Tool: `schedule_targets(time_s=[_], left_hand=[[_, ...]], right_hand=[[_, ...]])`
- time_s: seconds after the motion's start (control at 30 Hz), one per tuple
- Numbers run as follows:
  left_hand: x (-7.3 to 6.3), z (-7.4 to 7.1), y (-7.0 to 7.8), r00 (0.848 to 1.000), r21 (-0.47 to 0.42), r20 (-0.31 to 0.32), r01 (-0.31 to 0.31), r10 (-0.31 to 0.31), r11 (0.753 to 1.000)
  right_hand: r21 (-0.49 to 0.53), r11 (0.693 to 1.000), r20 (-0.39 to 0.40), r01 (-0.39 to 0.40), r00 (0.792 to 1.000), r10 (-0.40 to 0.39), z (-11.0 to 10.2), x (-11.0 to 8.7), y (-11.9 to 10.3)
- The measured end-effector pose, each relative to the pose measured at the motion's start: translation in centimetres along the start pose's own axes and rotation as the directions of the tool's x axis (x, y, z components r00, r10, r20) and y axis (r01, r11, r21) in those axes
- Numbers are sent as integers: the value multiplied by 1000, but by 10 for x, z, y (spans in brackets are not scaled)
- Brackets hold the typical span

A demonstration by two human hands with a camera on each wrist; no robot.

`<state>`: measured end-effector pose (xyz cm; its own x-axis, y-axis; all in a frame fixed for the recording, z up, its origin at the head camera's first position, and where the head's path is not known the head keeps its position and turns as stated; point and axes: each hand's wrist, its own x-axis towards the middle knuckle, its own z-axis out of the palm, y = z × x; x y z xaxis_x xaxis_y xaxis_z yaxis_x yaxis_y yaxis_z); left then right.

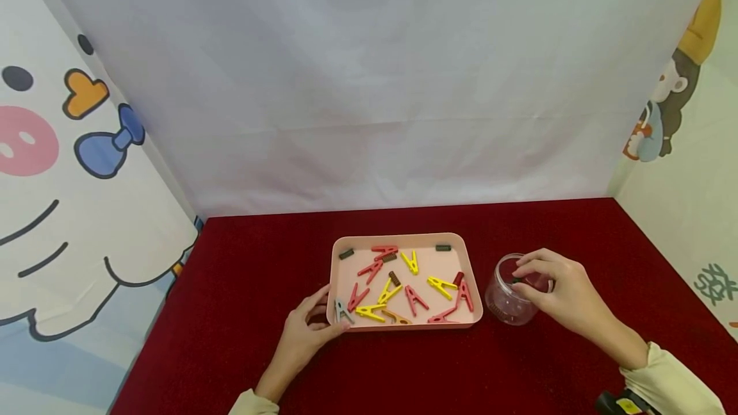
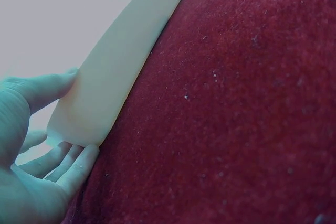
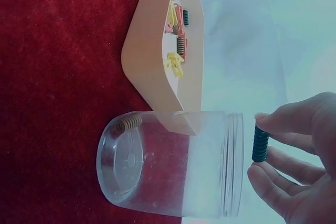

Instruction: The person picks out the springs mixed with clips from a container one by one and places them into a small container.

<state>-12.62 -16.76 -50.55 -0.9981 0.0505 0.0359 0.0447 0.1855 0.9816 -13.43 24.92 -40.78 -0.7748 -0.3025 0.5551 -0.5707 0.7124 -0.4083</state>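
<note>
Red cloth (image 1: 230,344): left hand (image 1: 305,332) grips tray (image 1: 450,264), right hand (image 1: 556,284) pinches spring (image 3: 260,144) above jar (image 3: 163,171).

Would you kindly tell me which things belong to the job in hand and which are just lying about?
Likely part of the job:
dark spring, pinched in the right hand
clear jar, with a brown spring inside
tray, held by the left hand
loose springs in the tray

Apparently just lying about:
red clips
yellow clips
orange clip
grey clip

dark spring (image 3: 260,144), above clear open jar (image 3: 233,174)
</note>
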Motion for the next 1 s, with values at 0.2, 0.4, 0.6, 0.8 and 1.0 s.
schedule_targets(time_s=[0.2,0.4,0.6,0.8,1.0], left_hand=[[0,0,-1,1000,-5,3,4,-4,1000],[1,0,-2,1000,-4,-2,2,-2,1000],[1,0,-1,1000,-9,2,1,0,1000],[1,0,-2,1000,-6,0,0,0,1000],[1,0,-1,1000,-12,5,-3,3,1000]], right_hand=[[-8,1000,3,-10,1000,10,1,-2,2],[-3,1000,12,-24,1000,24,1,-3,3],[-11,1000,9,-17,1000,17,2,-4,7],[-12,1000,-5,8,1000,-8,3,-3,9],[5,1000,-10,24,1000,-24,4,-2,8]])
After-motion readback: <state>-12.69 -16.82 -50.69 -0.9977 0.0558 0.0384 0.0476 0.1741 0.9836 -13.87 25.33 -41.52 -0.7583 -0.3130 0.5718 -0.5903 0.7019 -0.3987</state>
